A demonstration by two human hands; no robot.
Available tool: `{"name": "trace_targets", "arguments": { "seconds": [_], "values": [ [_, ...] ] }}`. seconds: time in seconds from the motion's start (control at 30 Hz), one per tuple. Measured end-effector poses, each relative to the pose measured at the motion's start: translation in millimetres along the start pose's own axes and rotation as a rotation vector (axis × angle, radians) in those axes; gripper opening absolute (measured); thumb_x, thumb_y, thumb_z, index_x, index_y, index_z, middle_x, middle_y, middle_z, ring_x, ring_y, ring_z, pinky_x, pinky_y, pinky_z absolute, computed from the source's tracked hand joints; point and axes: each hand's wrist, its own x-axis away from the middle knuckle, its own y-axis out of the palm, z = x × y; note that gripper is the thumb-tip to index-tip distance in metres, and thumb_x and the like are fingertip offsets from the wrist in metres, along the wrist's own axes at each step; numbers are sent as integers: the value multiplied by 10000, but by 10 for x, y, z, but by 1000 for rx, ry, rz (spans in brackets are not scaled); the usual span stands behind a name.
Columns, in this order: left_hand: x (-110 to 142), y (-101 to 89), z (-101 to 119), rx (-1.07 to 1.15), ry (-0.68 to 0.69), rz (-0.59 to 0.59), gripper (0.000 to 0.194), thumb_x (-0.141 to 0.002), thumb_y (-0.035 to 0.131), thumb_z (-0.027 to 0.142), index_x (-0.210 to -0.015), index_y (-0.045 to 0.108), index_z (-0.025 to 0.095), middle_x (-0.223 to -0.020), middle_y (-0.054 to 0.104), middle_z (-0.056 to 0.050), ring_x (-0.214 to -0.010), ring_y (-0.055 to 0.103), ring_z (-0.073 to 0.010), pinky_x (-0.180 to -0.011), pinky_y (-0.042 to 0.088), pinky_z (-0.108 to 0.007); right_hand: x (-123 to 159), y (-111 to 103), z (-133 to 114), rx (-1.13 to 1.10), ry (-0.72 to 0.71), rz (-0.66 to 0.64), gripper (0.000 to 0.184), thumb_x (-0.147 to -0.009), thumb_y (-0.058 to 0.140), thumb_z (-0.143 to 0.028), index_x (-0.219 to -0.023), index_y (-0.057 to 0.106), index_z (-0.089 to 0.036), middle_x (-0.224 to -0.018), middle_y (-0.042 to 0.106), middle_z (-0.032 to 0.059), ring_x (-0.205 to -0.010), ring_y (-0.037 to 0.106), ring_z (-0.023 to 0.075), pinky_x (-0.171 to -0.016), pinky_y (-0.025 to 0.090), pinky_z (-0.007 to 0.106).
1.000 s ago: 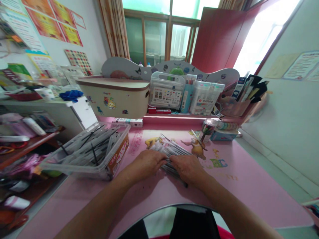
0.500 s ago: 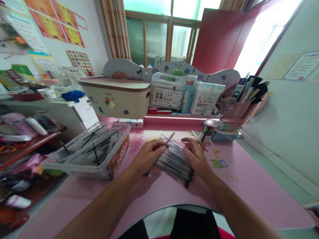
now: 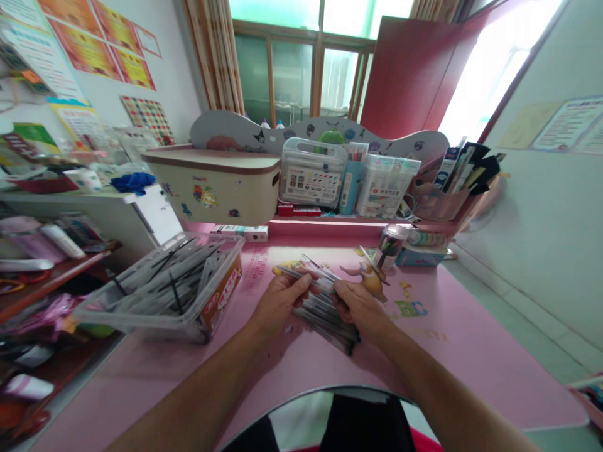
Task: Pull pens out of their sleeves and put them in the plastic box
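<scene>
My left hand (image 3: pixel 282 300) is closed in a pinch on a slim grey pen (image 3: pixel 288 271), whose end points up and left. Close beside it, my right hand (image 3: pixel 360 306) has its fingers pressed together over the pile; what they grip is hidden. Beneath both hands lies a pile of slim clear-barrelled pens (image 3: pixel 325 323) with dark ends, side by side at a slant. A clear plastic tub (image 3: pixel 141 319) full of similar pens stands left of my left hand. Beyond my right hand, another thin pen (image 3: pixel 373 263) slants by a metal can (image 3: pixel 393 237).
On the pink desk (image 3: pixel 471 364), a small blue box (image 3: pixel 421 255) sits right of the can. Behind, a shelf carries a cream lidded bin (image 3: pixel 211 188), a clear carrying case (image 3: pixel 311 176), a marker box (image 3: pixel 386 188) and a pen holder (image 3: pixel 436 201).
My right hand has moved left and down onto the pile, and its fingers have closed. The pen in my left hand has swung from pointing up-right to up-left.
</scene>
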Motion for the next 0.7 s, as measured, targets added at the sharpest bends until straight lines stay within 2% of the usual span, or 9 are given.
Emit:
{"name": "trace_targets", "arguments": {
  "seconds": [0.1,0.2,0.33,0.43,0.5,0.57,0.63,0.7],
  "values": [
    [-3,12,-15,11,13,32,348,-795,723,446,-893,712,113,-719,716,-79,-562,551,-99,-536,420,-203,-31,-28,22,82,-43,35,490,-895,453,-617,-608,430,-220,-516,340,-55,-469,281,105,-436,201,257],
    [-1,23,-48,63,8,49,325,-791,731,428,-877,707,115,-710,714,-65,-545,547,-87,-512,433,-186,-55,-45,40,125,-99,90,442,-889,496,-570,-625,433,-221,-543,367,-47,-503,329,115,-456,244,256],
    [18,32,-95,156,-62,43,334,-804,704,443,-955,684,147,-695,679,-21,-456,528,-102,-369,412,-203,-60,-34,43,63,-181,135,310,-788,665,-482,-767,496,-223,-644,443,-45,-563,392,114,-491,303,237],
    [26,40,-105,178,-94,41,351,-792,715,443,-964,684,138,-678,666,-19,-441,523,-103,-338,410,-199,-63,-22,58,-71,-147,112,334,-783,663,-517,-898,525,-236,-679,472,-52,-503,344,95,-447,262,229],
    [25,47,-105,181,-64,53,317,-789,732,404,-929,692,122,-699,685,-39,-492,549,-92,-409,462,-181,-72,-28,79,-110,-81,125,369,-842,561,-595,-856,543,-227,-618,447,-52,-458,291,92,-418,195,234],
    [22,49,-109,188,-38,63,291,-794,732,385,-911,696,121,-701,692,-42,-510,555,-88,-448,485,-180,-83,-43,100,-68,-52,133,447,-876,493,-629,-718,532,-212,-546,399,-46,-449,280,96,-416,167,243],
    [20,46,-117,189,-43,66,293,-800,725,394,-923,695,130,-692,685,-32,-490,549,-97,-414,470,-190,-91,-59,109,-28,-68,108,460,-879,524,-594,-632,499,-206,-527,379,-43,-455,291,95,-420,177,245],
    [20,41,-125,193,-52,72,304,-799,722,406,-936,692,136,-689,678,-23,-466,540,-104,-368,439,-198,-91,-64,96,-78,-99,88,345,-830,636,-503,-689,527,-208,-594,427,-48,-458,298,79,-411,188,231]
  ]
}}
